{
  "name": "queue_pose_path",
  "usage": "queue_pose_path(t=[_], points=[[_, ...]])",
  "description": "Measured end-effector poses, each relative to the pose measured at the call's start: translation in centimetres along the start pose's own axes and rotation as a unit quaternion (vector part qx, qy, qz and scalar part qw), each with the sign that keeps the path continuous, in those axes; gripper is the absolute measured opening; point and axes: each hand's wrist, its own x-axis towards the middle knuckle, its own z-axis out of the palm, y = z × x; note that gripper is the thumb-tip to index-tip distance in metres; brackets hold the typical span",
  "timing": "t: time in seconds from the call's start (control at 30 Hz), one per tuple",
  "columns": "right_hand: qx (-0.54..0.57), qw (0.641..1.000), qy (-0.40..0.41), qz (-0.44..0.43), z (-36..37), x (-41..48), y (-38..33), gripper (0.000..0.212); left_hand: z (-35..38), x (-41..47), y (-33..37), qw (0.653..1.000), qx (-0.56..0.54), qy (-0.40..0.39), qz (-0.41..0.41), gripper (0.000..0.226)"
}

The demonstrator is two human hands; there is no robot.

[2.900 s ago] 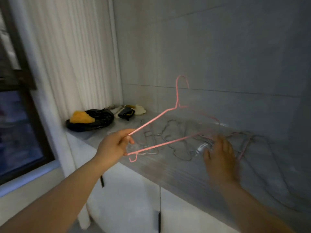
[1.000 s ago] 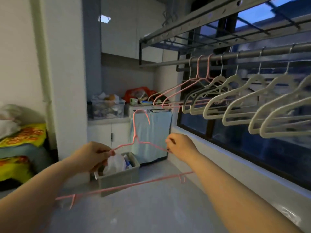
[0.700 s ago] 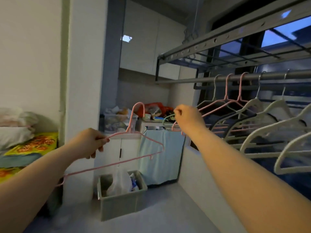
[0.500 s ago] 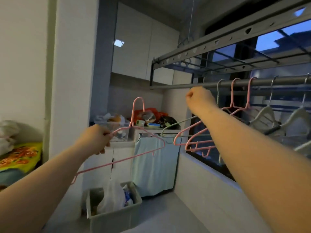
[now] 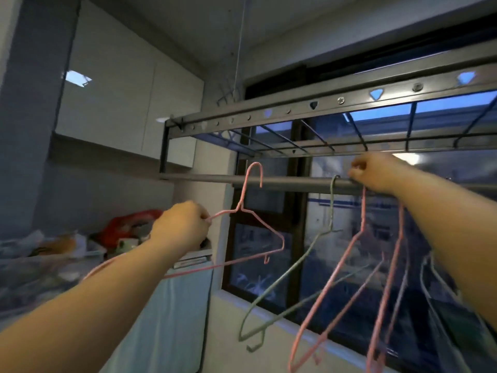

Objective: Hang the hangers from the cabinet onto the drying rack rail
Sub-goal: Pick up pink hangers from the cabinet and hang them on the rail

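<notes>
My left hand (image 5: 180,226) grips a pink wire hanger (image 5: 251,211) by its shoulder; its hook rises in front of the grey drying rack rail (image 5: 290,181) and is not on the rail. My right hand (image 5: 376,172) is up at the rail and pinches the hooks of hangers hung there. A green wire hanger (image 5: 295,267) hangs from the rail just left of that hand. Two pink wire hangers (image 5: 357,262) hang below the hand, swinging and blurred.
A perforated grey rack frame (image 5: 322,103) with cross bars runs above the rail. A dark window (image 5: 336,238) lies behind the hangers. White wall cupboards (image 5: 126,103) fill the upper left. A cluttered counter (image 5: 80,243) and a light blue cloth (image 5: 172,305) sit below.
Both hands have risen toward the rail. My right hand went from below the rail to the hooks on it. The held pink hanger's hook now reaches rail height.
</notes>
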Motion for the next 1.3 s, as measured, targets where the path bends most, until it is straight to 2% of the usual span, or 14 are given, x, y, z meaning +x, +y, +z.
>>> queue_pose_path(t=[0.13,0.33,0.5,0.67,1.03,1.3], points=[[-0.011,0.999,-0.052,-0.009,2.0,0.9,0.0,0.045,2.3,2.1,2.8,0.998,-0.044,-0.023,0.044,0.022],[-0.067,0.997,-0.043,-0.013,2.5,1.1,0.5,0.043,4.5,3.3,4.6,0.990,-0.111,-0.034,0.075,0.024],[-0.107,0.993,-0.035,-0.022,2.8,1.0,0.7,0.042,4.4,4.2,4.6,0.986,-0.141,-0.007,0.085,0.025],[-0.097,0.995,-0.028,-0.013,2.5,0.9,0.8,0.043,4.7,4.7,5.7,0.987,-0.127,-0.024,0.100,0.024],[-0.147,0.988,-0.025,-0.032,2.6,0.8,0.9,0.035,7.5,4.5,7.9,0.982,-0.136,-0.060,0.114,0.024],[-0.153,0.987,-0.044,-0.036,2.6,0.8,1.0,0.041,8.8,3.9,7.5,0.982,-0.126,-0.082,0.110,0.025]])
